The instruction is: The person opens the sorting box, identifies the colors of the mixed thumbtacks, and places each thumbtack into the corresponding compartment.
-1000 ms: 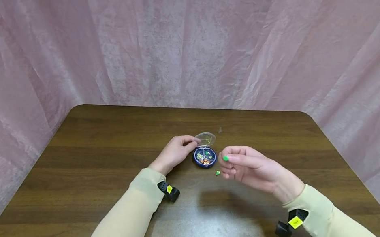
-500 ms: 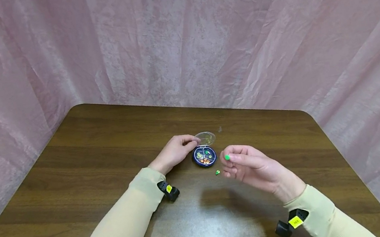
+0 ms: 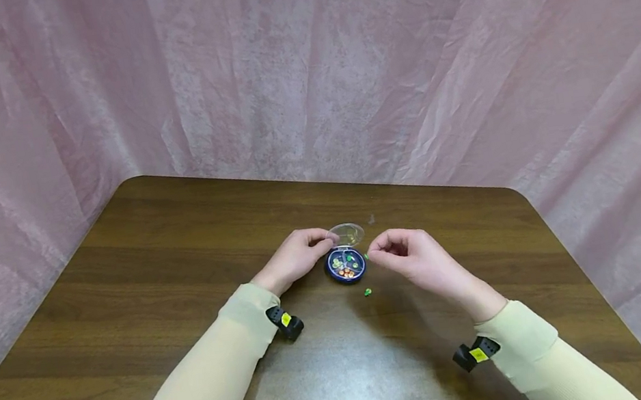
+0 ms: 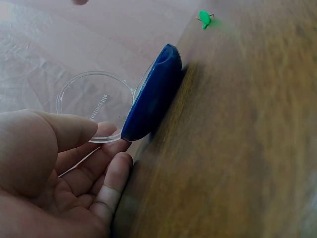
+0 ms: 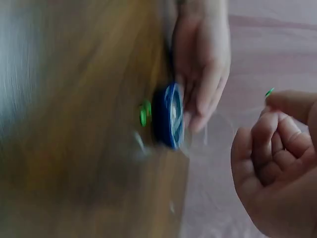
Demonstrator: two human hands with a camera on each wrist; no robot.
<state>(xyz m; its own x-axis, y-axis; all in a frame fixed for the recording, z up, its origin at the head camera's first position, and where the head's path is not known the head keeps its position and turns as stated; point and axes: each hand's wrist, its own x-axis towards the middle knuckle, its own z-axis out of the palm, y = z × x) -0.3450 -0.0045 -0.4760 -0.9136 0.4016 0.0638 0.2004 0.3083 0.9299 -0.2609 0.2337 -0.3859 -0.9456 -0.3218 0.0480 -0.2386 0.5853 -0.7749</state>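
A small round blue case (image 3: 345,265) with a divided inside stands on the table, its clear lid (image 3: 347,235) raised. Several green, yellowish and orange tacks lie in its compartments. My left hand (image 3: 296,255) pinches the lid's edge between thumb and fingers, which the left wrist view shows closely. Just right of the case, my right hand (image 3: 423,261) holds a green thumbtack (image 5: 269,91) at its fingertips, above the table. More green, with thin metal points, lies on the table as loose thumbtacks (image 4: 205,19) in front of the case; their exact number is unclear.
The brown wooden table (image 3: 204,210) has a rounded far edge, with a pink curtain (image 3: 278,82) hanging behind it. A small clear scrap (image 3: 370,219) lies behind the case to the right. Black wrist cameras sit on both sleeves.
My right hand has turned over from palm-up and moved the green thumbtack left and up, close to the case's right rim. My left hand and the case stay put.
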